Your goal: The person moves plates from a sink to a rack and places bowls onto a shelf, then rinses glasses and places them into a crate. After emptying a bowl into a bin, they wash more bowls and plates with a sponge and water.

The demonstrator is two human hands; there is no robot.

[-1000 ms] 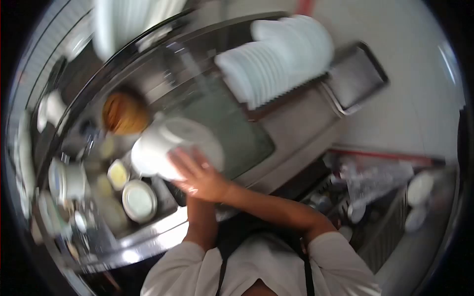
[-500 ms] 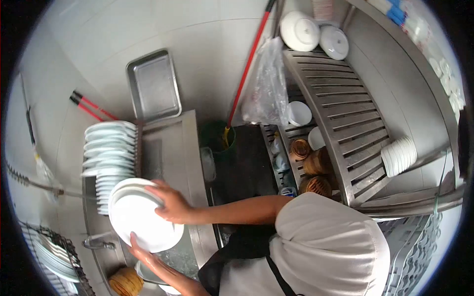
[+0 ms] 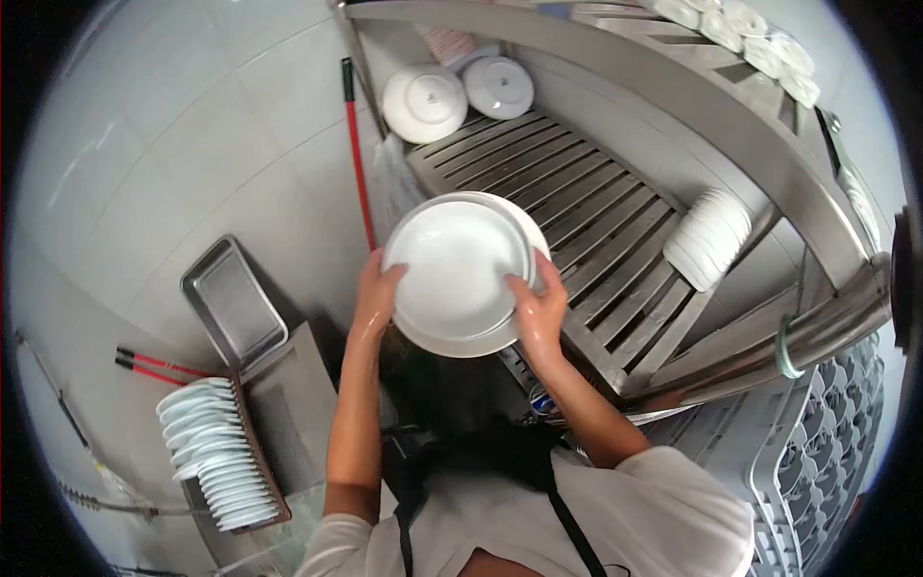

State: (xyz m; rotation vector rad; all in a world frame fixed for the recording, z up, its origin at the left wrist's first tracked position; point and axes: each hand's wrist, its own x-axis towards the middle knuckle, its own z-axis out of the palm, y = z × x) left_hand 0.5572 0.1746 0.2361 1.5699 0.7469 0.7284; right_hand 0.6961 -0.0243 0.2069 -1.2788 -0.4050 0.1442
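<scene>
Before the slatted metal shelf [image 3: 577,221], two hands around stacked plates [image 3: 457,269]

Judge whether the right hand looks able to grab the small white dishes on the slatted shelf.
Likely not: the right hand holds plates, though nothing seems to block its way to the small dishes.

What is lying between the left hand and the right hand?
White dishes, stacked; left hand and right hand hold their opposite edges, in the head view.

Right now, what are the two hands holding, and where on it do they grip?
A stack of white plates, gripped at opposite sides of its rim by the left hand and right hand.
</scene>
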